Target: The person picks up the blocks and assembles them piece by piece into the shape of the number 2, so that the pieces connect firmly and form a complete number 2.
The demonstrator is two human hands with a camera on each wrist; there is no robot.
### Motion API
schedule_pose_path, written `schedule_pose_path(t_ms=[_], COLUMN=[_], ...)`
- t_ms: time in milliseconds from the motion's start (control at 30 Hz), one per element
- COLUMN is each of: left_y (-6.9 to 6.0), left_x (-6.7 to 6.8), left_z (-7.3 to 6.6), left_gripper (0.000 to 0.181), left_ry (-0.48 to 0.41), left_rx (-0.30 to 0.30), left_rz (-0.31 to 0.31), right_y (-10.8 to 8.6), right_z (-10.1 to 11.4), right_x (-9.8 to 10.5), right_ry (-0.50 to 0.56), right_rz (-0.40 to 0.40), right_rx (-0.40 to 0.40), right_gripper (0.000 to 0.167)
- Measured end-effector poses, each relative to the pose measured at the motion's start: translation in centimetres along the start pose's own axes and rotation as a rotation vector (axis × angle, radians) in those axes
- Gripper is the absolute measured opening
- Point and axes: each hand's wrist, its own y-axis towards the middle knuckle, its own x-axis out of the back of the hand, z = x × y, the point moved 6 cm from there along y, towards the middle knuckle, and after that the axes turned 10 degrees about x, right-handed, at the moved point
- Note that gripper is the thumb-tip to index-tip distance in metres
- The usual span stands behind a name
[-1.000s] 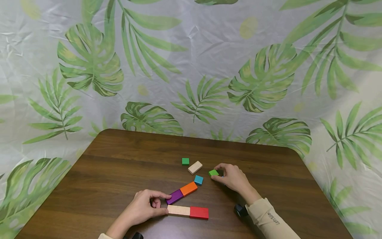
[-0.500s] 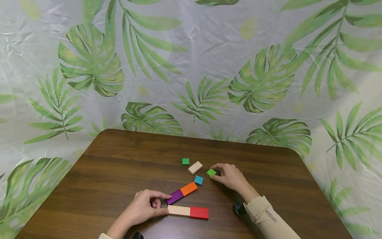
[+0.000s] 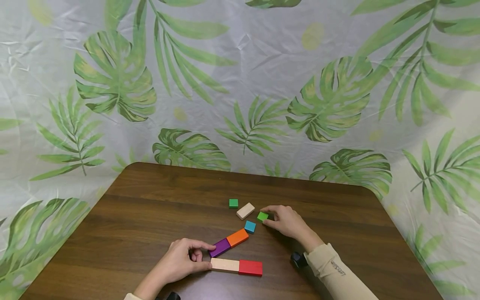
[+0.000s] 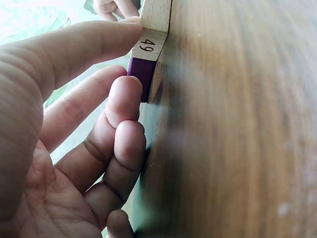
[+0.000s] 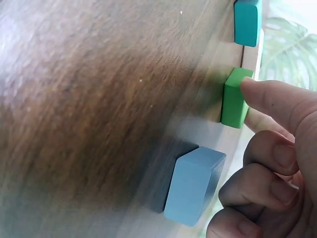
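In the head view my left hand (image 3: 183, 260) touches the purple block (image 3: 219, 247) with its index fingertip. Its thumb tip lies against the end of a plain wooden block (image 3: 225, 265); the left wrist view shows 49 printed on a wooden end face (image 4: 147, 44). The purple block meets an orange block (image 3: 238, 238); the plain block meets a red one (image 3: 251, 268). My right hand (image 3: 288, 223) pinches a light green block (image 3: 263, 216) between thumb and index finger, low over or on the table. Beneath that hand, a pale blue block (image 5: 193, 188) shows in the right wrist view.
A teal-blue block (image 3: 250, 227) sits at the orange block's far end. Beyond it lie another plain wooden block (image 3: 245, 211) and a darker green block (image 3: 233, 203). The brown table (image 3: 168, 196) reaches back to a leaf-patterned cloth (image 3: 262, 83).
My right hand has shifted slightly left with the light green block, bringing it closer to the teal-blue and plain wooden blocks. My left hand stays where it was.
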Motion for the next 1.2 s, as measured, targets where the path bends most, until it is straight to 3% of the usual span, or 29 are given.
schedule_pose_path(t_ms=[1200], left_y=[-0.1], left_x=[0.1], left_z=[-0.2], left_gripper=[0.037], left_ry=[0.009], left_rx=[-0.006], left_rz=[0.001], right_y=[1.6], right_z=[1.2], right_x=[-0.8], right_ry=[-0.022], right_rz=[0.060], right_rx=[0.023], right_gripper=[0.035])
